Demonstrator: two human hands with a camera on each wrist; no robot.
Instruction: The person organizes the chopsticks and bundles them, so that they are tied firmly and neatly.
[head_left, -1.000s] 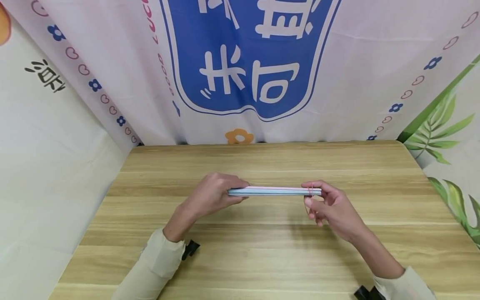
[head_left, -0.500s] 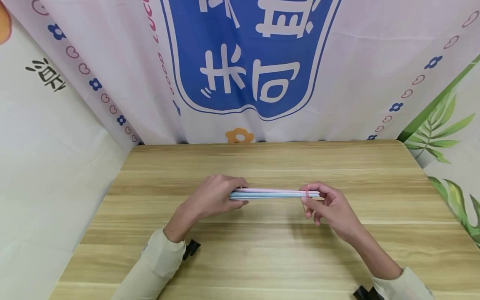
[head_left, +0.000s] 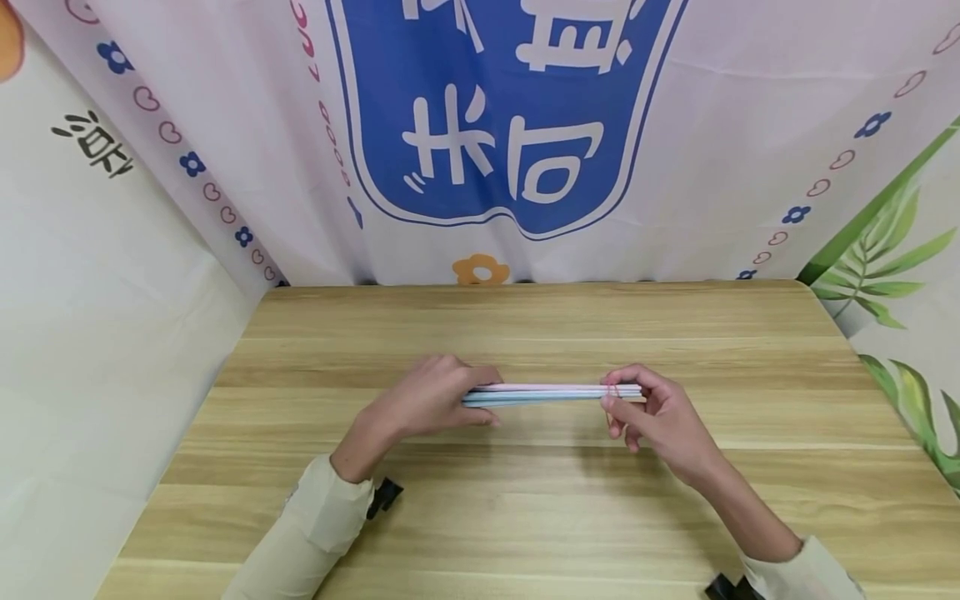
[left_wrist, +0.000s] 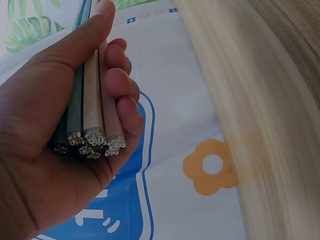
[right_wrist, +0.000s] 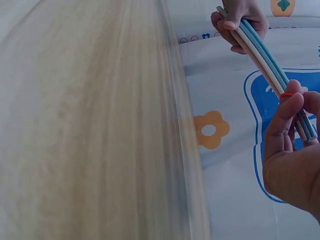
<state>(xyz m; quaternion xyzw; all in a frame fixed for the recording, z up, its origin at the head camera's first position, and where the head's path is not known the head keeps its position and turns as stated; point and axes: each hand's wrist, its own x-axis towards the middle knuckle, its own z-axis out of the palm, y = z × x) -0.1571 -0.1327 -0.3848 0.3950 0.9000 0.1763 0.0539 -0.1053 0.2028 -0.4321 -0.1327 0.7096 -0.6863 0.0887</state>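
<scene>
A bundle of chopsticks [head_left: 551,392] in pale pink, white and blue is held level above the table. My left hand [head_left: 423,402] grips its left end, fingers curled round the sticks; the patterned silvery stick ends [left_wrist: 94,137] show by the palm in the left wrist view. At the other end, my right hand [head_left: 666,423] pinches a red rubber band [right_wrist: 291,94] with thumb and fingers. The band goes around the bundle near its right tip, and part of it hangs below by the fingers. The sticks spread slightly toward the left hand.
The wooden table [head_left: 480,508] lies beneath both hands. A printed cloth [head_left: 712,167] hangs behind its back edge, with a white sheet [head_left: 97,333] on the left. Small black devices [head_left: 384,497] sit at the sleeve cuffs.
The bundle has come slightly nearer the front, and its sticks have spread a little at the left end. The right hand and red rubber band have shifted slightly left along the chopsticks.
</scene>
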